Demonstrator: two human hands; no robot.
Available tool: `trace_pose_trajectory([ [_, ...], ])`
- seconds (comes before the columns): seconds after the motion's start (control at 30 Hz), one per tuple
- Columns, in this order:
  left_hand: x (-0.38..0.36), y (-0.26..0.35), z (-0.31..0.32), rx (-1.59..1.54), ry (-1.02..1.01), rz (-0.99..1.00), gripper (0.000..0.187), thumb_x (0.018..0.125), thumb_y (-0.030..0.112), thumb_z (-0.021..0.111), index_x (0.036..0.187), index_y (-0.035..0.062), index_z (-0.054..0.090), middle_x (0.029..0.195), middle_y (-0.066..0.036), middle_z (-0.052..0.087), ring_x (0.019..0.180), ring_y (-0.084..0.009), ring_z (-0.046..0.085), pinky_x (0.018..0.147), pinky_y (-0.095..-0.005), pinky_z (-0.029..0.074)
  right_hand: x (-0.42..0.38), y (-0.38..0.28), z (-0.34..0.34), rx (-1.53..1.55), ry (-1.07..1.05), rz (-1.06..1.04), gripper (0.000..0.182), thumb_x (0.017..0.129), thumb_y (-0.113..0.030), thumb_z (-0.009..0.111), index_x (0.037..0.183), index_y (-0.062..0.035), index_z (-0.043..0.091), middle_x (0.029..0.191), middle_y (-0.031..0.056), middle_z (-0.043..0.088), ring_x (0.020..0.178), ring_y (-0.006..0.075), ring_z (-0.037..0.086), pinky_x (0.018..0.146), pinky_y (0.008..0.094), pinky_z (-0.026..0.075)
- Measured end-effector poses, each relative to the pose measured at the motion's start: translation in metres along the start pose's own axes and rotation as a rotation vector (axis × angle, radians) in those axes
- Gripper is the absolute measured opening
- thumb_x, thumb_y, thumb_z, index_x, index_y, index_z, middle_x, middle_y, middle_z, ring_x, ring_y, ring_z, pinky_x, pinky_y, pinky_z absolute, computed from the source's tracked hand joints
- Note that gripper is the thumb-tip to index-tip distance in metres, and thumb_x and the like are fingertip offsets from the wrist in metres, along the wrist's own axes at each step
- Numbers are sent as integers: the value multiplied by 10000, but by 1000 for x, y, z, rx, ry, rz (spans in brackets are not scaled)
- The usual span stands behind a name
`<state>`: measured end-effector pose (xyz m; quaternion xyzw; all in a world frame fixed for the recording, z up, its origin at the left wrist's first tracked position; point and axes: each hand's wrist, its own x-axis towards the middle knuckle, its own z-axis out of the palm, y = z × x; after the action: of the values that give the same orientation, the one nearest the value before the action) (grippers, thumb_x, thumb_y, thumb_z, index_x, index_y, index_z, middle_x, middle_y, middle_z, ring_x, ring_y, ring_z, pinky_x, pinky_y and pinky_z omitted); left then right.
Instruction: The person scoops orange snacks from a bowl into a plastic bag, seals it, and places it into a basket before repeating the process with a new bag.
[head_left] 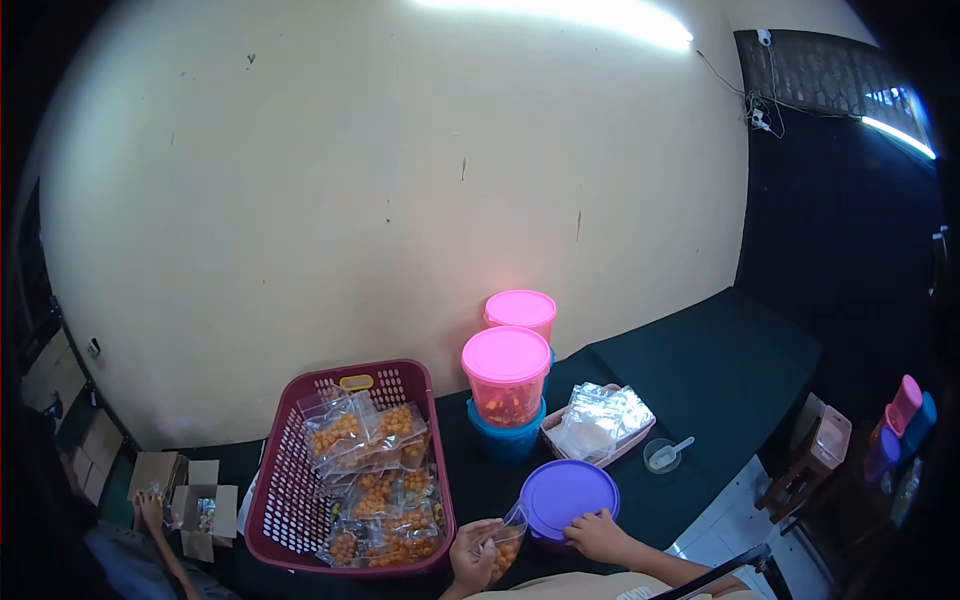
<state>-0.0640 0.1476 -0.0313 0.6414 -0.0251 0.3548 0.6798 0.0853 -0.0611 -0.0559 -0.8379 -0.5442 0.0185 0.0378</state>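
Note:
My left hand point(472, 556) is closed around a clear plastic bag point(508, 552) with orange balls in its lower part. The bag's upper part leans against the near left side of a round tub with a purple lid point(572, 497). On the lid's near right rim lies my right hand point(598, 537), its fingers curled over the edge. The lid sits on the tub, whose body is mostly hidden. Left of my left hand stands a maroon perforated basket point(436, 440), with several clear bags of orange balls point(375, 495) in it.
Behind the purple lid are stacked tubs with pink lids point(507, 354) over a blue tub point(507, 432). A pink tray point(640, 436) bears flat clear bags point(603, 418). Beside it, a small bowl point(655, 462) holds a scoop point(675, 450). At left, a co-worker's hand point(150, 508) is by open cartons point(226, 512).

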Motion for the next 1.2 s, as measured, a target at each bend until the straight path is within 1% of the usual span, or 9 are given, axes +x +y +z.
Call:
trace_pose_trajectory([
  [0.13,5,9,4,-47,-31,36,309,859,-41,453,1167,-22,435,1141,-214,571,1087,-301,597,989,-438,454,2,-5,-28,168,197,85,380,851,-326,633,1174,-140,555,1130,88,574,1078,295,533,899,507,377],
  [0.2,11,13,6,-93,-79,80,319,864,-35,432,1183,-39,425,1163,-225,562,1114,-314,583,1004,-445,442,11,-14,-39,739,485,88,527,817,-308,700,1257,-90,510,1222,117,547,1170,308,494,1008,463,354],
  [0.4,37,37,7,-359,-345,-67,371,895,109,431,1230,-50,405,1213,-245,542,1177,-355,538,1046,-492,388,46,-31,-43,1497,351,-6,606,792,-136,745,1309,-41,446,1265,103,529,1174,216,500,1011,372,395],
  [0.47,48,47,9,-456,-373,-220,425,886,186,505,1238,-34,413,1213,-232,550,1171,-349,544,1035,-476,398,50,-27,-56,1603,278,-49,503,800,-73,720,1238,-38,477,1166,79,563,1090,167,545,950,321,435],
  [0.53,61,46,4,-428,-348,-207,492,883,293,554,1238,-23,427,1216,-218,555,1152,-334,556,1016,-451,413,50,-28,-70,1739,238,-65,329,807,-41,698,1090,-48,532,1033,39,599,975,122,585,866,279,467],
  [0.6,71,69,9,-415,-242,-188,433,915,272,550,1225,-10,439,1226,-210,549,1129,-297,571,984,-411,437,52,-36,-83,1871,324,-81,212,826,-47,684,980,-48,539,926,41,625,894,121,611,804,262,485],
  [0.77,71,73,6,-88,-58,-174,309,945,251,555,1108,-8,517,1078,-187,628,998,-265,637,904,-382,502,46,-49,-116,1803,631,50,135,868,-42,639,969,-36,551,906,72,639,846,144,637,778,286,507],
  [0.9,69,67,13,23,30,-111,234,971,222,523,1009,-5,562,942,-144,669,841,-213,670,801,-329,534,45,-59,-118,1781,677,75,117,896,-66,613,992,-30,558,910,88,644,866,155,640,782,288,508],
  [1.2,62,59,12,89,14,20,227,989,213,483,995,-2,553,898,-150,672,755,-205,671,720,-324,545,43,-59,-106,1745,770,68,130,937,-110,564,1003,-5,604,928,90,663,864,164,633,797,305,498],
])
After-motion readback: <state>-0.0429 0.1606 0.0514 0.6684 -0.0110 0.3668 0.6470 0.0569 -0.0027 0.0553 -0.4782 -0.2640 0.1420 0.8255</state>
